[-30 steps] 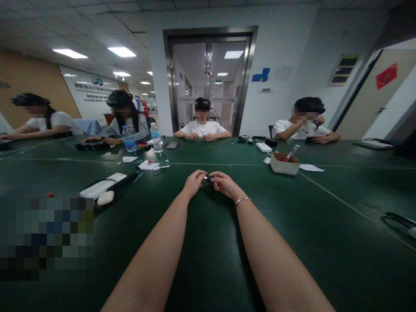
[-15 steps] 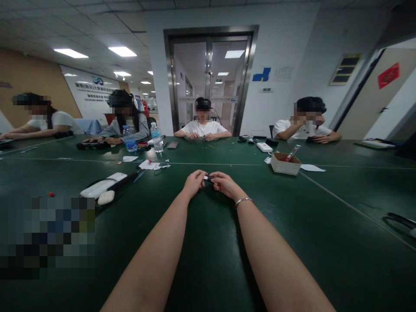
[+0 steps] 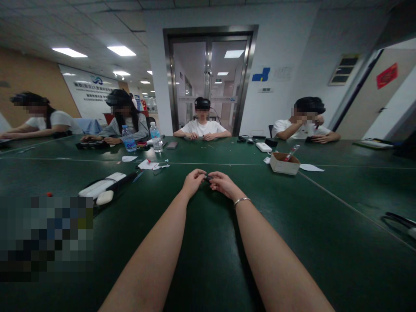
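Left of the open box (image 3: 284, 168), the left hand (image 3: 193, 181) and the right hand (image 3: 225, 185) pinch a tiny dark thing (image 3: 208, 178) from both sides, probably so it cannot wobble or slip.

an open cardboard box (image 3: 284, 167) stood on the green worktop (image 3: 292, 216), a slim object with red markings (image 3: 291, 152) leaning in it and white paper (image 3: 312, 167) just beside it. further left, two water bottles (image 3: 129, 142) stood near each other. a person (image 3: 205, 128) in a white shirt sat across, before a glass door (image 3: 190, 60).
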Demonstrator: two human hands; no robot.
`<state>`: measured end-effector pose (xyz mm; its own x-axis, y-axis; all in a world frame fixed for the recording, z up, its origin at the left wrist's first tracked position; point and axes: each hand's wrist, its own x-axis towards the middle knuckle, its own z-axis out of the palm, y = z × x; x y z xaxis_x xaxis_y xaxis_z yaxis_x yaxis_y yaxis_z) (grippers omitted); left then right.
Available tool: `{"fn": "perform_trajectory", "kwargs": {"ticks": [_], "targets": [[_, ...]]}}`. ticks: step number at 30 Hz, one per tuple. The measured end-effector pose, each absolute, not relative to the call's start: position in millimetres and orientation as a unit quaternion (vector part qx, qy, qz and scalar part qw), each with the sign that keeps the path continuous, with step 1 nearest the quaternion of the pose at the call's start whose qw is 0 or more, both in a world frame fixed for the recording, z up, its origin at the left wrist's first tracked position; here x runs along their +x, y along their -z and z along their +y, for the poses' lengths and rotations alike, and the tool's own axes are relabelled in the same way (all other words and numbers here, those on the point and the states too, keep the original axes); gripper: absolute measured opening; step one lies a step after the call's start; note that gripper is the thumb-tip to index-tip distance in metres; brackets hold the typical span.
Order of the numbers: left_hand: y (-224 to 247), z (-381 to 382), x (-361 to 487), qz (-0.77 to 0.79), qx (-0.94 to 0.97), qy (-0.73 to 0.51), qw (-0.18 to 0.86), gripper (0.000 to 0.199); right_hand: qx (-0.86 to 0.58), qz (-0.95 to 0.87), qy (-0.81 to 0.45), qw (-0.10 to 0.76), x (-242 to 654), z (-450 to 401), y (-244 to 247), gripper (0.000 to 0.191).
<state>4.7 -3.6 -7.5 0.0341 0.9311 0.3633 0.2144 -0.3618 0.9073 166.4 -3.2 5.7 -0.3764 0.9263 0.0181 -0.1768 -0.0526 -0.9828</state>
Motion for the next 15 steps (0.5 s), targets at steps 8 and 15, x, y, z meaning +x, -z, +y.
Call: {"fn": "perform_trajectory", "kwargs": {"ticks": [8,15], "targets": [[5.7,-10.2,6.9,0.505,0.668,-0.481,0.261,0.023,-0.534,-0.679,-0.361,0.351,143.0,-13.4,-4.7,0.023],[-19.7,-51.1,-33.6,0.502,0.648,-0.335,0.465,0.03,-0.513,-0.789,-0.328,0.087,203.7,-60.3,-79.3,0.028]]}}
